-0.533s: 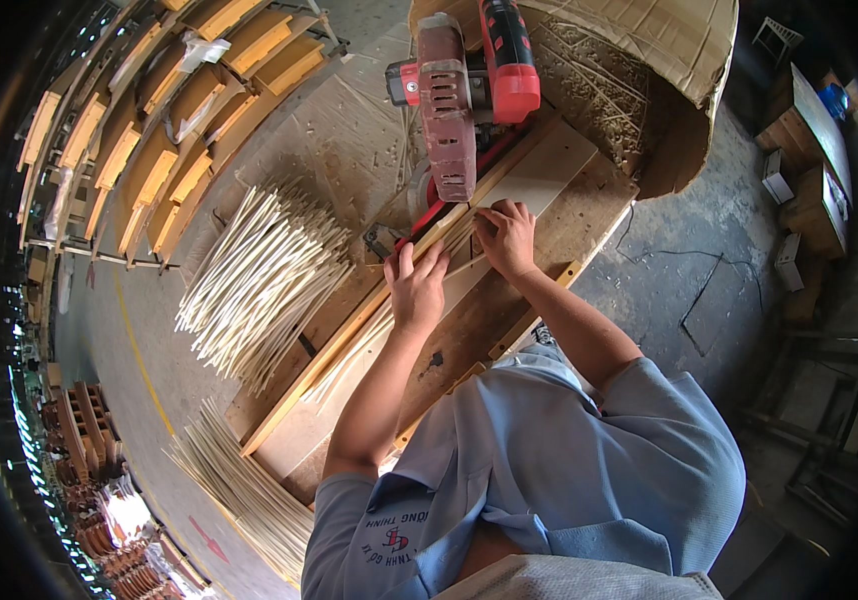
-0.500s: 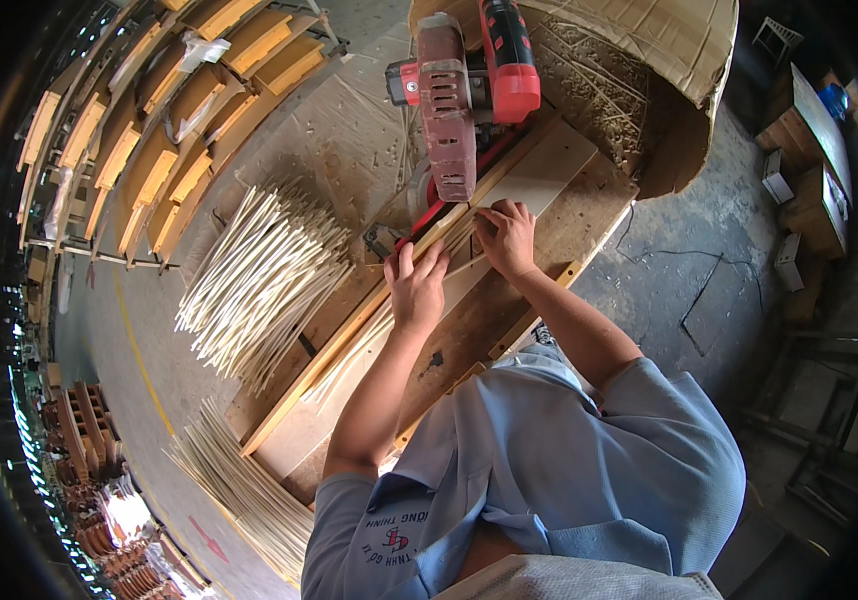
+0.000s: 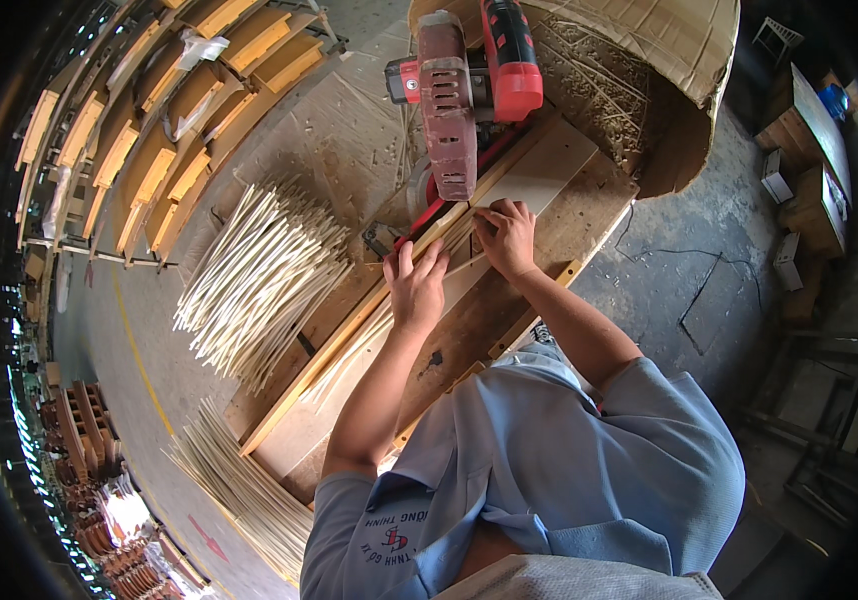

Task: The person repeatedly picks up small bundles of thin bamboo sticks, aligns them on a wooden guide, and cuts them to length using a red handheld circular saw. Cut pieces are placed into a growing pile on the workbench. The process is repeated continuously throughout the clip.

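Observation:
Several thin pale wooden sticks (image 3: 351,352) lie side by side along a long wooden fence strip (image 3: 321,362) on the workbench. My left hand (image 3: 417,288) presses over these sticks, its fingers bent across them and reaching the strip. Farther right, my right hand (image 3: 507,238) has its fingers closed at the stick ends, close to the saw; the fingertips are partly hidden. A red miter saw (image 3: 446,110) with a dusty slotted guard stands just beyond both hands. Part of its blade (image 3: 417,190) shows left of the guard.
A big pile of pale sticks (image 3: 264,285) lies left of the strip, with another bundle (image 3: 244,490) lower down. At the upper right a large cardboard box (image 3: 679,60) holds short offcuts. A rack with wooden parts (image 3: 164,160) stands far left. A dark cable (image 3: 694,310) crosses the floor.

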`<action>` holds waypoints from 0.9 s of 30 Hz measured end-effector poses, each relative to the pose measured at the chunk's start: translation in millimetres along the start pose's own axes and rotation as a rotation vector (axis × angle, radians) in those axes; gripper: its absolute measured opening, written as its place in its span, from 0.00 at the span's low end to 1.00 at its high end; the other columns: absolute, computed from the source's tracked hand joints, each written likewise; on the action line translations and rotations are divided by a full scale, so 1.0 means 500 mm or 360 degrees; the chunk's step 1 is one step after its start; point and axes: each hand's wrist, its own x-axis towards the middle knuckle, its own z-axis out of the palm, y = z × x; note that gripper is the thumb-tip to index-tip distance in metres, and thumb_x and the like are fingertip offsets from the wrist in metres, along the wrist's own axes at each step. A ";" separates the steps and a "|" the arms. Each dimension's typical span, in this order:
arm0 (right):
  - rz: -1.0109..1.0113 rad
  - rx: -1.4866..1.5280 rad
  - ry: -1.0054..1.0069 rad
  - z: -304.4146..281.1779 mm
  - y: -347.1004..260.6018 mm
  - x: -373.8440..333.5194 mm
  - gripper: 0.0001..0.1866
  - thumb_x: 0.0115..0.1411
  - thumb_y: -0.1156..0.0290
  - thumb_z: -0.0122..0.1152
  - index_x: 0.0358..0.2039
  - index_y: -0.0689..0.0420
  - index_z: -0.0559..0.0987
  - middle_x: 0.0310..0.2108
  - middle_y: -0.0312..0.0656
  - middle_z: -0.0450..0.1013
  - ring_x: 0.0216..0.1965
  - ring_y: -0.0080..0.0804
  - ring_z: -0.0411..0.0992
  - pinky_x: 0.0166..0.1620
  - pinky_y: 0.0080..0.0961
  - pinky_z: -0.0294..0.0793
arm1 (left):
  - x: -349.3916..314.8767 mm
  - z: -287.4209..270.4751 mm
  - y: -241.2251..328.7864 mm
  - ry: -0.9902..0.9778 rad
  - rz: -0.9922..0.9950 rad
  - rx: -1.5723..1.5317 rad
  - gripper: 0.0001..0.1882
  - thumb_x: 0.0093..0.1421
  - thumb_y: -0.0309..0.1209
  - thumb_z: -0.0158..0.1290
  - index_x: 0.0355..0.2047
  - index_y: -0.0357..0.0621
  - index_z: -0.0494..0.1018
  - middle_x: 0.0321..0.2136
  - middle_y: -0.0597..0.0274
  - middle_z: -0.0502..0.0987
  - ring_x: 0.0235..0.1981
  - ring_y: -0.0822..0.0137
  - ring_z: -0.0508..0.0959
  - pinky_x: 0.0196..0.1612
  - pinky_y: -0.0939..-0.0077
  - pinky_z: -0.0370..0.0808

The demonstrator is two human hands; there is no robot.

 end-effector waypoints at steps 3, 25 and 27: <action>0.0010 0.0005 -0.0003 0.001 0.000 -0.001 0.10 0.57 0.63 0.70 0.39 0.48 0.89 0.39 0.34 0.77 0.47 0.40 0.71 0.50 0.40 0.66 | 0.002 -0.001 0.002 0.0038 0.0003 0.0012 0.14 0.60 0.27 0.56 0.46 0.50 0.82 0.57 0.73 0.79 0.59 0.48 0.69 0.61 0.44 0.65; -0.0029 -0.0013 0.0023 0.006 0.002 -0.001 0.09 0.56 0.63 0.70 0.38 0.48 0.89 0.37 0.32 0.77 0.45 0.40 0.71 0.49 0.40 0.67 | 0.004 -0.004 0.004 -0.0013 -0.0010 0.0051 0.16 0.60 0.26 0.55 0.48 0.50 0.82 0.57 0.72 0.80 0.59 0.47 0.69 0.61 0.44 0.64; -0.0038 -0.0019 0.0031 0.006 0.002 -0.001 0.09 0.57 0.63 0.69 0.38 0.48 0.89 0.37 0.33 0.77 0.45 0.40 0.71 0.49 0.40 0.67 | 0.004 -0.004 0.004 -0.0007 -0.0007 0.0056 0.16 0.60 0.26 0.55 0.47 0.50 0.83 0.57 0.73 0.80 0.59 0.46 0.70 0.61 0.44 0.64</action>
